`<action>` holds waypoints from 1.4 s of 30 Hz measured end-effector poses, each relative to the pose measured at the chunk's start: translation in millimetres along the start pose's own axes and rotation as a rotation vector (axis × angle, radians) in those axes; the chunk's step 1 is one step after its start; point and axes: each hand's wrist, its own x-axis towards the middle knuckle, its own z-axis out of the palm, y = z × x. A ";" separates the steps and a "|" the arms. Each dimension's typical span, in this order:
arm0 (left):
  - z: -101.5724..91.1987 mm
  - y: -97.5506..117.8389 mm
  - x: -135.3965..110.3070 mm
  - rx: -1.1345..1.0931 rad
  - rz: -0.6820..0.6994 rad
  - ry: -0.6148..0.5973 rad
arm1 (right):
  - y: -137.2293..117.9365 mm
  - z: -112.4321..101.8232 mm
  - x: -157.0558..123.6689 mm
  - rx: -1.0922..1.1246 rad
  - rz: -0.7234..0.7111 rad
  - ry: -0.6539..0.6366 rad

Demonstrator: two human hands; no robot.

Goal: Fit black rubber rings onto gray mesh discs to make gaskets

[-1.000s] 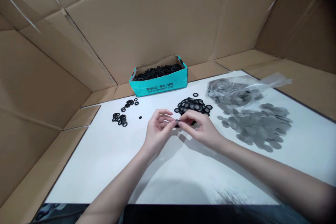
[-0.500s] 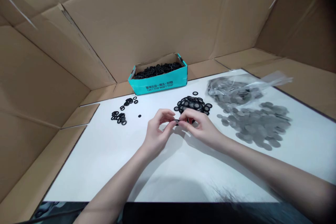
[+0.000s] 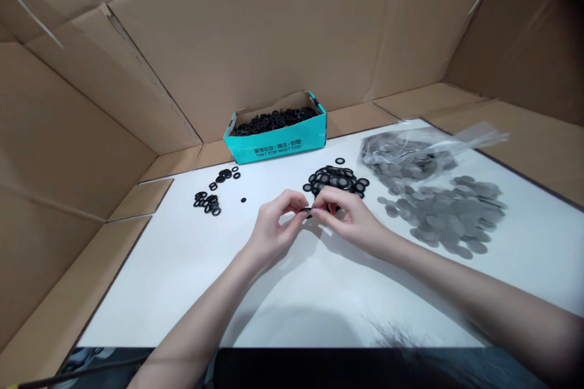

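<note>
Between my two hands is a small black ring washer (image 3: 308,213), pinched at its left side by my left hand (image 3: 279,222) and at its right side by my right hand (image 3: 347,219). Fingertips hide part of the ring, and I cannot tell whether a disc sits in it. Just beyond my hands is a pile of black rings with grey mesh discs in them (image 3: 335,179). Loose grey mesh discs (image 3: 456,216) lie spread out to the right of my right hand. Bare black rings (image 3: 208,202) lie in small clusters to the left.
A turquoise cardboard box (image 3: 283,149) full of black rings stands at the back. Right of it lies a clear plastic bag (image 3: 410,155) with grey discs. One small dark disc (image 3: 243,200) lies alone on the white tabletop (image 3: 182,279). Cardboard walls (image 3: 274,30) enclose the back and sides.
Both hands stay nearly in place, still pinching the ring. The ring looks slightly more tilted now. The whole view has shifted very slightly.
</note>
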 end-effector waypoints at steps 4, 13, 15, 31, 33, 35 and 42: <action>0.0 -1.3 -0.3 0.000 0.002 0.021 | -0.1 -0.1 0.0 -0.004 -0.004 0.008; -1.4 0.3 1.1 0.072 0.033 -0.014 | -1.3 0.1 0.0 -0.028 -0.027 0.023; -1.0 1.5 1.1 0.100 0.049 -0.013 | -1.0 0.4 -0.4 -0.032 -0.032 0.028; -0.6 -1.0 -2.0 0.056 -0.009 -0.048 | -2.4 -6.6 1.7 -0.106 -0.073 0.096; -0.3 -0.1 -1.3 0.032 -0.027 -0.052 | -3.3 -8.0 2.0 -0.115 -0.090 0.078; -0.1 0.9 -0.7 0.004 -0.043 -0.058 | -3.2 -8.2 1.7 -0.126 -0.103 0.047; 0.8 2.6 0.1 -0.066 -0.124 -0.022 | 0.0 -7.8 2.0 -0.145 -0.106 -0.019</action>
